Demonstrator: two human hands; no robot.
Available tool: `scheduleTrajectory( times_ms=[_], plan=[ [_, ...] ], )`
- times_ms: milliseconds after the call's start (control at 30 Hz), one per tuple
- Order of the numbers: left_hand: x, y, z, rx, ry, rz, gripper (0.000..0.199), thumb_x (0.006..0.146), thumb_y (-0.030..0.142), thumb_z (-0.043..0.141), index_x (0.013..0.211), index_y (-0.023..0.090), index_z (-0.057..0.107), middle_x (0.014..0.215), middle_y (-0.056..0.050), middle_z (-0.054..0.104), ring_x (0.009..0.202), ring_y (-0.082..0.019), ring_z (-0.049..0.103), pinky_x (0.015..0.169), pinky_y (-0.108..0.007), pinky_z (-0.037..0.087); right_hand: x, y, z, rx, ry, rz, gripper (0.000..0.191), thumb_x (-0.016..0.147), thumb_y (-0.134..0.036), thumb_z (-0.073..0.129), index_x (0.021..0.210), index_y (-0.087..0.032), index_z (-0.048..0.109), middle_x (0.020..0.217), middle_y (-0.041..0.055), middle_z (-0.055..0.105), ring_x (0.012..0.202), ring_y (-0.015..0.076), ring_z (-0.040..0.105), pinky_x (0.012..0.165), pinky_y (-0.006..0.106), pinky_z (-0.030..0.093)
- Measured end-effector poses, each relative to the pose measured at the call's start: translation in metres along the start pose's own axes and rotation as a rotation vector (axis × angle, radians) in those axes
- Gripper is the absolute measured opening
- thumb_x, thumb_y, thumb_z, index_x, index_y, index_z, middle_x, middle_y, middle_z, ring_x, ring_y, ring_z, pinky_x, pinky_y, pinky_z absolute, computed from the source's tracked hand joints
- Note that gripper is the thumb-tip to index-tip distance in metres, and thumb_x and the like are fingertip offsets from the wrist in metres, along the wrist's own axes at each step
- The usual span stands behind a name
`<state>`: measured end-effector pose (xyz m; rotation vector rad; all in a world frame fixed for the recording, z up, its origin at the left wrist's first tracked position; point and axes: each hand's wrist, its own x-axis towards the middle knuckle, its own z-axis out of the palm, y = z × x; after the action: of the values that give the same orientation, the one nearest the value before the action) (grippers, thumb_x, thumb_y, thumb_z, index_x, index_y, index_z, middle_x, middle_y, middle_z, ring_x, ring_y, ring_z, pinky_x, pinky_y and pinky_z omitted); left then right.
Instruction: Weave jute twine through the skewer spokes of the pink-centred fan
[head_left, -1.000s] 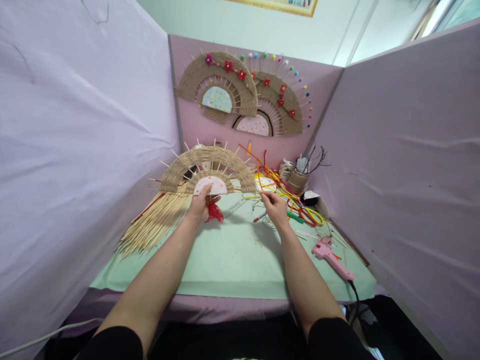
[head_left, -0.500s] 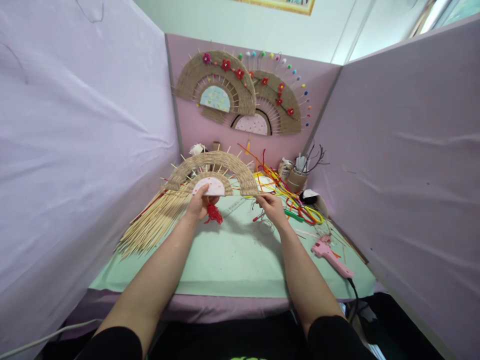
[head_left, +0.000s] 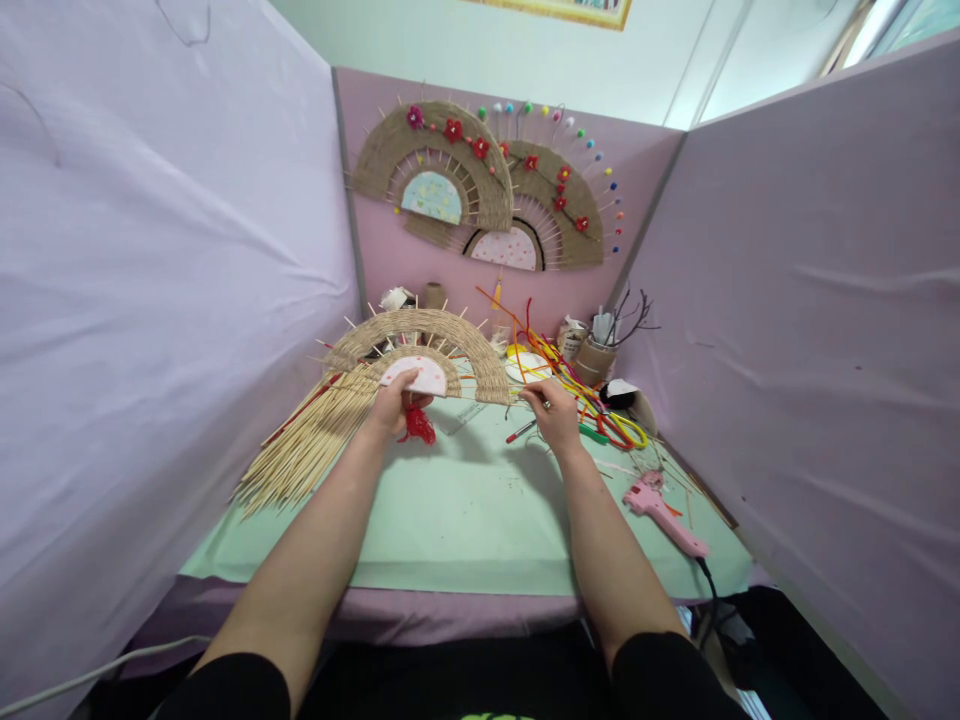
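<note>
- Woven fan (head_left: 427, 322): right end lower than before; clasped by left hand (head_left: 395, 400), thumb atop spotted panel (head_left: 420, 377).
- Right hand (head_left: 553, 410): fingertips pinched just beside fan's right end; contents indiscernible.
- Red tassel (head_left: 418, 426): below fan.
- Forearms (head_left: 330, 540): extended forward.
- Sticks (head_left: 307, 450): left.
- Pink glue gun (head_left: 666, 515): right.

And here's the woven fan (head_left: 422, 320), a half-round held up over the tabletop (head_left: 465, 530) in the left hand (head_left: 395, 402), arch uppermost, right end dipping a touch lower! Two tan cord bands, wide one outside, smaller one inside, with pale sticks (head_left: 350, 322) spoking through and poking past the rim. At the heart, a pinkish-white half-disc (head_left: 417, 375), coral-spotted; below it, a red tassel (head_left: 418, 427) dangling.
</note>
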<state>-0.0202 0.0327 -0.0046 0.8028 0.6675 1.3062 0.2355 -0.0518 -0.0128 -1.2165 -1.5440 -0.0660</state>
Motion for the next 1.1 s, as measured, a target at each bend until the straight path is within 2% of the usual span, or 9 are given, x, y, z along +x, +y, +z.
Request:
scheduleTrajectory(
  times_ms=[133, 233, 400, 500, 600, 800, 900, 1100],
  plan=[
    [0.002, 0.003, -0.005, 0.063, -0.014, -0.001, 0.025, 0.062, 0.023, 0.068, 0.084, 0.015, 0.06, 0.067, -0.002, 0.066, 0.054, -0.013, 0.061, 0.048, -0.022, 0.051, -0.001, 0.0, 0.001, -0.018, -0.021, 0.0, 0.021, 0.081, -0.041, 0.057, 0.073, -0.021, 0.06, 0.073, 0.0047, 0.058, 0.069, 0.0177, 0.051, 0.069, 0.031, 0.041],
    [0.0, 0.007, -0.008, 0.105, -0.032, -0.034, 0.025, 0.062, 0.022, 0.068, 0.085, 0.015, 0.061, 0.07, -0.004, 0.067, 0.054, -0.014, 0.062, 0.047, -0.023, 0.051, -0.001, 0.002, 0.004, 0.046, -0.112, 0.007, 0.019, 0.081, -0.038, 0.056, 0.075, -0.021, 0.061, 0.075, 0.0049, 0.061, 0.071, 0.0178, 0.053, 0.07, 0.031, 0.042],
    [-0.001, 0.013, -0.011, 0.098, -0.038, -0.078, 0.019, 0.063, 0.021, 0.067, 0.08, 0.014, 0.061, 0.064, -0.004, 0.066, 0.05, -0.014, 0.06, 0.043, -0.022, 0.049, -0.001, 0.006, 0.009, 0.275, -0.237, 0.181, 0.018, 0.078, -0.036, 0.057, 0.08, -0.02, 0.064, 0.074, 0.0035, 0.064, 0.068, 0.0167, 0.057, 0.064, 0.029, 0.044],
    [-0.001, 0.015, -0.011, 0.056, -0.034, -0.097, 0.019, 0.064, 0.021, 0.067, 0.08, 0.014, 0.06, 0.061, -0.002, 0.064, 0.048, -0.013, 0.059, 0.042, -0.021, 0.048, -0.002, 0.005, 0.008, 0.389, -0.254, 0.271, 0.019, 0.076, -0.036, 0.058, 0.079, -0.019, 0.065, 0.071, 0.0022, 0.064, 0.065, 0.0155, 0.058, 0.061, 0.027, 0.045],
    [-0.001, 0.017, -0.011, 0.028, -0.026, -0.108, 0.021, 0.064, 0.02, 0.066, 0.083, 0.014, 0.06, 0.06, -0.001, 0.064, 0.047, -0.013, 0.058, 0.041, -0.022, 0.048, -0.002, 0.002, 0.005, 0.435, -0.269, 0.294, 0.017, 0.075, -0.034, 0.059, 0.078, -0.019, 0.065, 0.07, 0.0015, 0.063, 0.065, 0.0144, 0.058, 0.061, 0.027, 0.045],
    [-0.003, 0.018, -0.007, -0.027, 0.037, -0.094, 0.02, 0.066, 0.021, 0.064, 0.084, 0.015, 0.06, 0.064, -0.002, 0.066, 0.05, -0.014, 0.061, 0.041, -0.022, 0.049, -0.001, 0.001, 0.003, 0.403, -0.322, 0.254, 0.018, 0.076, -0.036, 0.06, 0.079, -0.019, 0.065, 0.069, 0.0012, 0.063, 0.065, 0.0141, 0.056, 0.063, 0.026, 0.044],
    [-0.005, 0.016, -0.005, -0.034, 0.02, -0.086, 0.015, 0.068, 0.022, 0.062, 0.081, 0.014, 0.06, 0.061, -0.001, 0.065, 0.046, -0.013, 0.059, 0.038, -0.021, 0.047, -0.003, 0.0, 0.009, 0.345, -0.344, 0.212, 0.018, 0.078, -0.034, 0.058, 0.078, -0.018, 0.066, 0.071, 0.0017, 0.064, 0.067, 0.0147, 0.057, 0.065, 0.027, 0.044],
    [-0.007, 0.011, -0.003, -0.026, -0.025, -0.112, 0.011, 0.068, 0.02, 0.062, 0.076, 0.013, 0.059, 0.055, -0.001, 0.062, 0.044, -0.012, 0.058, 0.037, -0.018, 0.044, -0.005, -0.005, 0.015, 0.211, -0.271, 0.172, 0.022, 0.08, -0.034, 0.053, 0.071, -0.017, 0.064, 0.07, 0.0021, 0.064, 0.067, 0.0153, 0.057, 0.065, 0.026, 0.043]
  ],
)
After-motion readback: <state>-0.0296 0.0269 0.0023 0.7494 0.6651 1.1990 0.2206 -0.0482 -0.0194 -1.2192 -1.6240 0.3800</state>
